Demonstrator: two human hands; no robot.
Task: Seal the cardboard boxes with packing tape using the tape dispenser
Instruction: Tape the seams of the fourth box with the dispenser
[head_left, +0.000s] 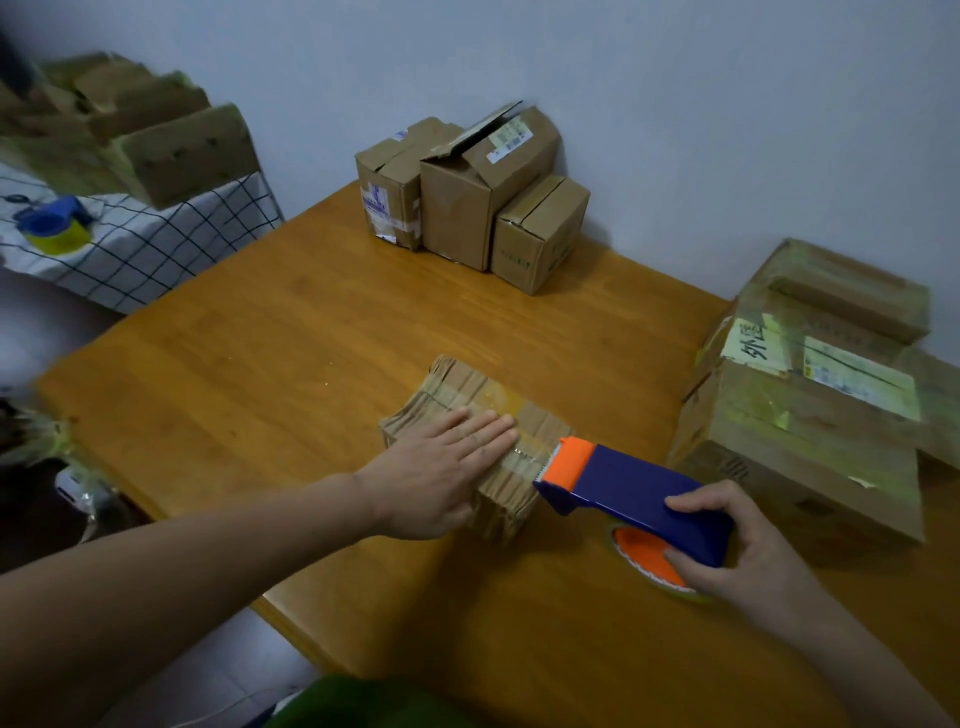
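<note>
Taping the box (475, 441) mid-table (260, 338): the left hand (447, 467) presses flat on top, fingers straight and together, while the right hand (737, 545) grips the dispenser (639, 488) at the box's near edge. Next, likely a tilt so the blade cuts the tape.

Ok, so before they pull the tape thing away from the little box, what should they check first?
1. The left hand presses flat on the small box: ok.
2. The right hand has a grip on the tape dispenser: ok, fingers curl round it.
3. The tape strip lies along the box top: ok.
4. The orange cutter end sits at the box's edge: ok.
5. Tape cut through: cannot tell, too blurred.
6. The left fingertips are well away from the cutter end: not ok, they lie close.
</note>
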